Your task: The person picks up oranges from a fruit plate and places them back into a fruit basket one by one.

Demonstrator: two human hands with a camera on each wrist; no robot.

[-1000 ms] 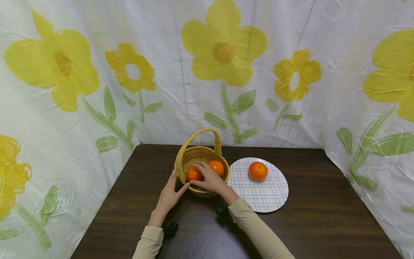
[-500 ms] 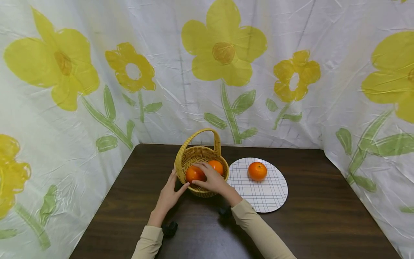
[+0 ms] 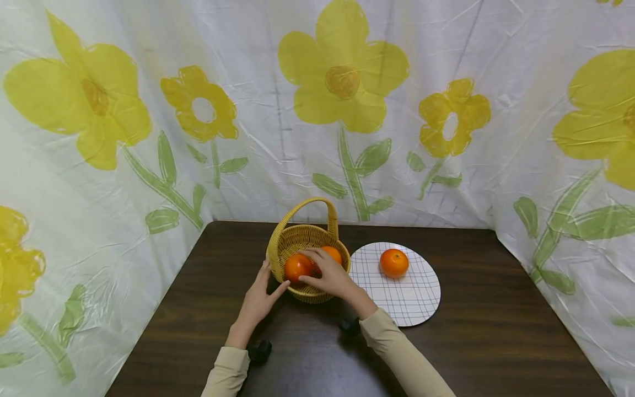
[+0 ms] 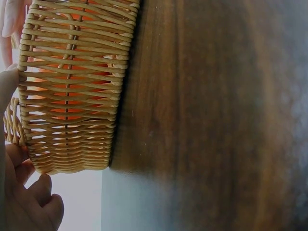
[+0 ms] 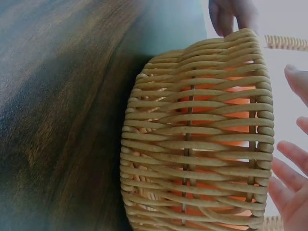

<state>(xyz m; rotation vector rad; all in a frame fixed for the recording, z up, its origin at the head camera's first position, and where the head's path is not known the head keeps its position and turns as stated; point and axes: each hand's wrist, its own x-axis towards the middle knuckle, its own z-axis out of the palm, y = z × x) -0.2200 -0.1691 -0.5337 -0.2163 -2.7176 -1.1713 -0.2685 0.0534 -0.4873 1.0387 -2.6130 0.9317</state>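
Note:
A yellow wicker basket with a tall handle stands on the table. My left hand holds its left side, fingers along the outside and thumb at the front rim; in the left wrist view, the fingers touch the weave. Inside the basket lie a glossy red-orange round fruit and an orange. My right hand is over the basket's right front rim, beside the red-orange fruit and partly hiding the orange. In the right wrist view its fingers are spread with nothing between them.
A round white plate with a blue grid stands right of the basket, bearing another orange. Dark wood table extends on both sides. A white curtain with yellow flowers hangs behind.
My right hand has let go of the red-orange fruit and drawn slightly right, leaving more of the fruit visible. My left hand stays on the basket.

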